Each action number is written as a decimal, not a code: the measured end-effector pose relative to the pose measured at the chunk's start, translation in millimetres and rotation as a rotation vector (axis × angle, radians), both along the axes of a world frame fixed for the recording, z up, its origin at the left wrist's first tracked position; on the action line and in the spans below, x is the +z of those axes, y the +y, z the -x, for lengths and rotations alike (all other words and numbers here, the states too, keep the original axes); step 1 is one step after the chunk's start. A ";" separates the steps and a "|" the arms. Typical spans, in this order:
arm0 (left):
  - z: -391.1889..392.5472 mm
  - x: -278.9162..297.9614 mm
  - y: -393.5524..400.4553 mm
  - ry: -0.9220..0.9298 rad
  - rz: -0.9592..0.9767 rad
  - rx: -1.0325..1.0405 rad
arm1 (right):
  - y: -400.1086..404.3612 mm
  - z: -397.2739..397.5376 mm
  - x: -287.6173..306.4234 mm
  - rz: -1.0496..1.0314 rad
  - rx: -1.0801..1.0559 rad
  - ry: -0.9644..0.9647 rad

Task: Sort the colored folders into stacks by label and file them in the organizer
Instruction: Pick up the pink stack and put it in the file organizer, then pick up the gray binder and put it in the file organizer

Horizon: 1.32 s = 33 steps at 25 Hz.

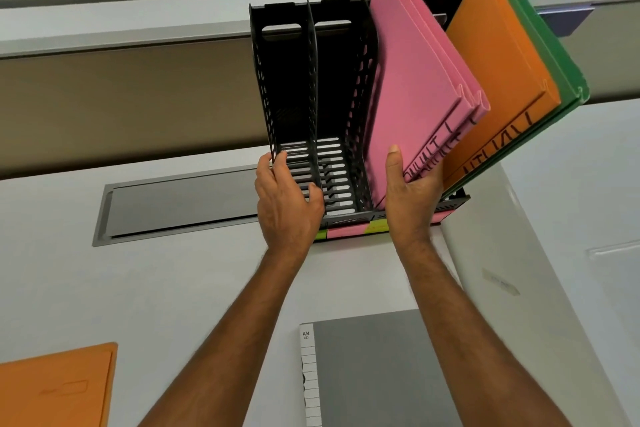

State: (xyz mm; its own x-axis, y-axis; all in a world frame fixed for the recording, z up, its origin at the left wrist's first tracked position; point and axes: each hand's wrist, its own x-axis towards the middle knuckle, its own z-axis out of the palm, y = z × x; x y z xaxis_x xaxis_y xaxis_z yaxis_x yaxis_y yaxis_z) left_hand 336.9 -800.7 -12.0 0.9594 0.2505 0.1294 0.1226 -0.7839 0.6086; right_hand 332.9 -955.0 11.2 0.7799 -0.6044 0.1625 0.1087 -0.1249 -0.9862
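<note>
Desk (194, 288), white and wide, carries everything in view, with a grey recessed cable hatch (180, 204) set into it just left of the left hand. Above both hands stands the black organizer (301, 87), a slotted rack with upright dividers; its two left compartments hold nothing, and coloured label strips (349, 230) in green, pink and yellow run along its front lip between the two wrists. Leaning out to the right, above and beyond the right hand, an orange folder (498, 87) lies against a green folder (554, 55) behind it, handwriting showing on the orange cover. Directly above the right hand, the pink folders (415, 80), several pressed together, stand tilted in the compartment beside the orange one, their lower corner marked with handwriting I cannot read. Below the right forearm a grey A4 notebook (377, 374) lies flat on the desk, and well below and left of the left arm another orange folder (59, 388) lies flat at the frame edge. The right hand (412, 198) is closed around the lower front corner of the pink folders, thumb up the near face, fingers hidden behind. The left hand (287, 198) clasps the organizer's front left corner, fingers curled over its outer wall and thumb inside on the slotted floor.
</note>
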 end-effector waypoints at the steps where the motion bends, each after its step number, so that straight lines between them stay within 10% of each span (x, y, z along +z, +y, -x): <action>1: 0.0 -0.2 0.3 0.001 0.004 -0.001 | -1.9 0.1 -2.3 -0.002 -0.007 0.001; 17: 62.2 22.2 15.2 -0.088 0.149 -0.081 | -20.8 63.2 9.9 0.193 0.130 0.163; 33: 265.2 -18.4 32.1 0.299 0.218 -0.164 | -35.7 296.4 -44.3 0.311 0.188 0.508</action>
State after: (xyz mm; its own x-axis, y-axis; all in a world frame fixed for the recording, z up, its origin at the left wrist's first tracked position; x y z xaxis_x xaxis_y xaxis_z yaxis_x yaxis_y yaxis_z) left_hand 71.7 -768.6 -30.4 0.9762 0.0819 -0.2007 0.2036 -0.6644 0.7191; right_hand 36.5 -990.7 -33.2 0.8944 -0.4334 -0.1103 -0.3164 -0.4390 -0.8409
